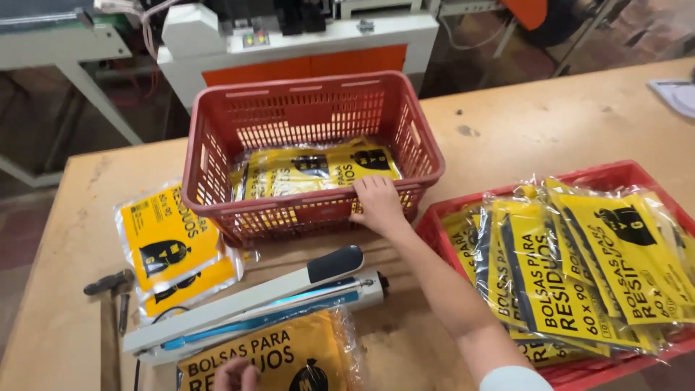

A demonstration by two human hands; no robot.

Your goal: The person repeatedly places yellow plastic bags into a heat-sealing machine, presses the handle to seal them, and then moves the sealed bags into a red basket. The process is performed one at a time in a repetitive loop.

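Table (pixel 550 123): I see a wide wooden top carrying everything under my hands.
Far basket (pixel 217 156): red, slotted walls, standing mid-table; yellow packets (pixel 318 170) lie flat on its bottom.
Near basket (pixel 615 174): red, at my right, filled with yellow bag packets (pixel 572 275) standing on edge, leaning in a row.
Sealer (pixel 253 304): a long white bar tool with a black grip, lying slantwise in front of the far basket, its arm raised a little.
Loose packets (pixel 170 246): two yellow ones stacked left of the far basket, just beside it.
Front packet (pixel 268 358): yellow, in clear wrap, lying against the sealer's near side.
Hammer (pixel 108 282): lying at the table's left edge, near the loose packets.
Right hand (pixel 378 203): I have it on the far basket's front wall, fingers together and curled over the rim, gripping it.
Left hand (pixel 235 375): only my fingertips show at the bottom edge, resting on the front packet; I cannot tell whether they pinch it.
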